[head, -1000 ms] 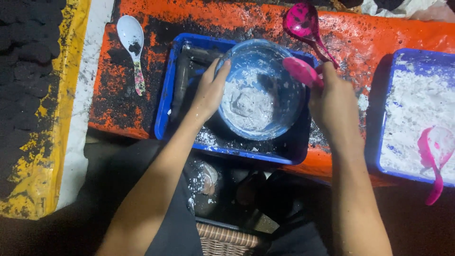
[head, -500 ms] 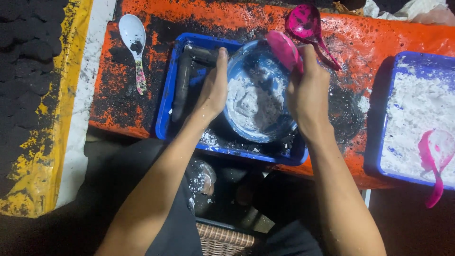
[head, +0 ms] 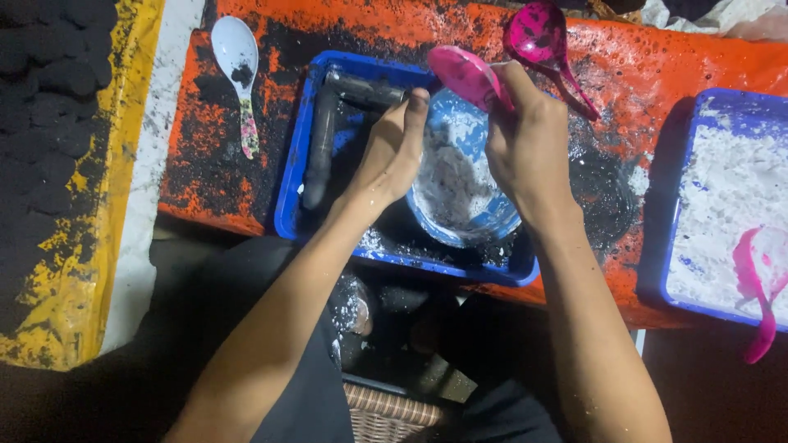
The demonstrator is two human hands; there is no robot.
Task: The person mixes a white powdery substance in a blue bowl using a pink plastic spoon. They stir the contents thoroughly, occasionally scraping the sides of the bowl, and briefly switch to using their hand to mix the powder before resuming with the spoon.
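Left hand (head: pixel 392 156): centre frame, fingers together, flat against the bowl's left rim.
Right hand (head: pixel 525 148): clamped on a pink spoon (head: pixel 468 75) at the bowl's top edge.
Bowl (head: pixel 460 193): tilted, white powder inside, in the blue tray (head: pixel 295 172).
White spoon (head: pixel 236 61): upper left, on the orange bench (head: pixel 213 164).

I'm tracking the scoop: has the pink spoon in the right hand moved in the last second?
Yes. The pink spoon in the right hand went left, from the bowl's right rim to its top-left edge.
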